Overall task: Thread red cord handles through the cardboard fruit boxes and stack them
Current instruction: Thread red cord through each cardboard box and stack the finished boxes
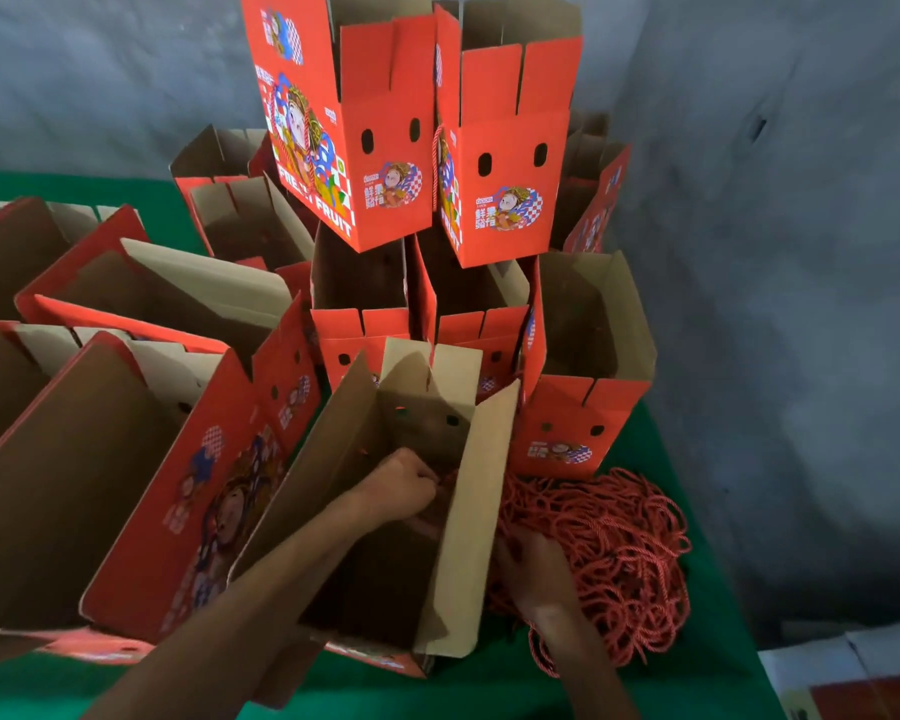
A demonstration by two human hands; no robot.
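Green cloth (645, 688) covers the table. Nearest, the left hand (401, 493) is curled inside an open box (333, 491), pinching a bit of red cord; the right hand (533, 569) rests in the cord pile (624, 553), grip unclear. Behind, stacked boxes (500, 163) reach the grey wall (775, 252).

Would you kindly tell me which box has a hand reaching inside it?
The nearest open box, beside the cord pile: the left hand is down inside it; every other box has none.
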